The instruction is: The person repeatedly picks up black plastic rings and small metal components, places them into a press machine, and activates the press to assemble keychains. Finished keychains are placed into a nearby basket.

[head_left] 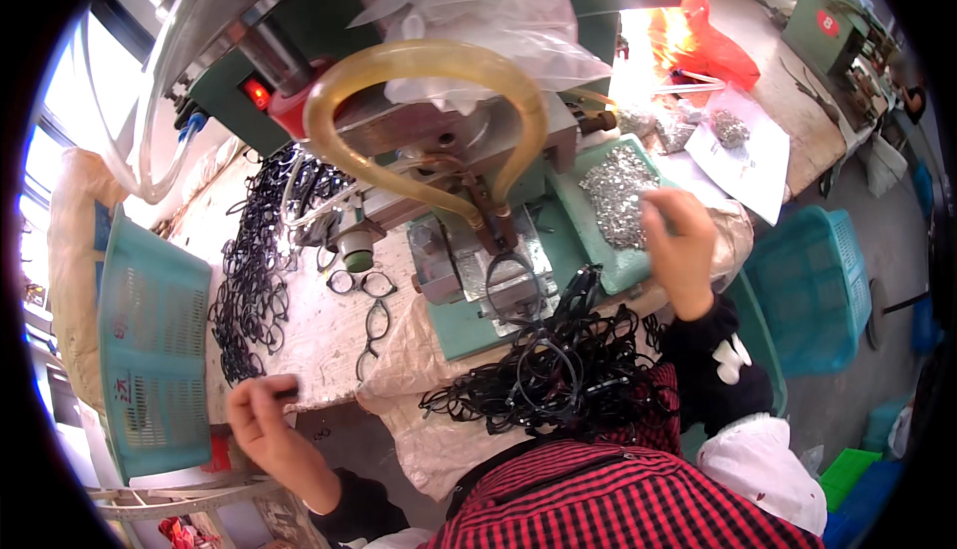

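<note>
My left hand [274,441] is at the table's front left edge, fingers curled, with a small dark piece [287,392] at the fingertips that I cannot identify. My right hand [686,255] hangs over the near right side of a green tray [630,272] of small silvery metal parts [620,195]. Its fingers are bent together; anything between them is too small to make out. Between the hands, a dark eyeglass frame [511,262] stands at the metal fixture of a green press machine [469,335]. A tangled pile of black eyeglass frames [558,369] lies close to my body.
A thick yellowish hose [419,53] loops before the machine. More black frames [254,280] cover the table's left part. A teal basket [155,350] stands at far left, another [812,290] at right. Bags of small parts [733,130] lie on paper at the back right.
</note>
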`<state>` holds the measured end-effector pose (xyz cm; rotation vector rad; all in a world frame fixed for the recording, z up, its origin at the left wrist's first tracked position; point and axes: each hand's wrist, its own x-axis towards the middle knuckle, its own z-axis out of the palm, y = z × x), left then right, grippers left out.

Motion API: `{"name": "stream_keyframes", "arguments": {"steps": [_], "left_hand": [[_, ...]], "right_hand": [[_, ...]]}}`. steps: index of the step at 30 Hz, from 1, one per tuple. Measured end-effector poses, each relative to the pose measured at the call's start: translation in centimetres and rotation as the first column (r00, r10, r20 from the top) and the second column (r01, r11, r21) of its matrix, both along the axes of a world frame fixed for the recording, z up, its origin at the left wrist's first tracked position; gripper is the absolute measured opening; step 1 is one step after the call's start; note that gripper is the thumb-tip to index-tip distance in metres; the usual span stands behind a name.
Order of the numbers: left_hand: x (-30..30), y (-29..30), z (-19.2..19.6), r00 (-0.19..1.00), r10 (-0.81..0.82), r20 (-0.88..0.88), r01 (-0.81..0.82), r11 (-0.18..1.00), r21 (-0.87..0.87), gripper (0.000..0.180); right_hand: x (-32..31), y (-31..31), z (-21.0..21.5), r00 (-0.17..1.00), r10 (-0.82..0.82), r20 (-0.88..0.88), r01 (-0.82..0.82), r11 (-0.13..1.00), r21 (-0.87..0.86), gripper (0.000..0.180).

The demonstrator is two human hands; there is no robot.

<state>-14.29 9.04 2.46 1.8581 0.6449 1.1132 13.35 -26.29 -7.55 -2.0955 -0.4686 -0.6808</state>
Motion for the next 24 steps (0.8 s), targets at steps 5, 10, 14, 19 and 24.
{"name": "stream_keyframes", "arguments": {"steps": [5, 10, 14, 19, 24], "left_hand": [[0.7, 5.1, -2.9, 0.964, 0.203, -0.169, -0.161, 0.959, 0.231, 0.014], [6.4, 4.6, -12.5, 0.686, 0.347, -0.640, 0.139, 0.800, 0.583, 0.042], [6.6, 3.2, -16.4, 0.694, 0.343, -0.633, 0.021, 0.869, 0.495, 0.045], [6.8, 5.0, -14.3, 0.699, -0.022, -0.715, 0.209, 0.962, 0.174, 0.041], [8.2, 6.8, -11.1, 0.680, -0.224, -0.698, 0.271, 0.962, -0.046, 0.032]], "right_hand": [[0.5, 1.6, -0.4, 0.884, 0.343, -0.317, 0.018, 0.654, 0.756, 0.015], [1.8, 5.2, -0.9, 0.850, 0.433, -0.299, -0.085, 0.674, 0.734, 0.010], [-0.5, 4.4, 1.2, 0.883, 0.344, -0.318, -0.090, 0.791, 0.605, 0.011], [-3.3, 4.9, 5.3, 0.892, 0.422, -0.163, -0.347, 0.868, 0.355, 0.014], [-3.7, 9.0, 7.2, 0.840, 0.513, -0.176, -0.380, 0.789, 0.483, 0.032]]}}
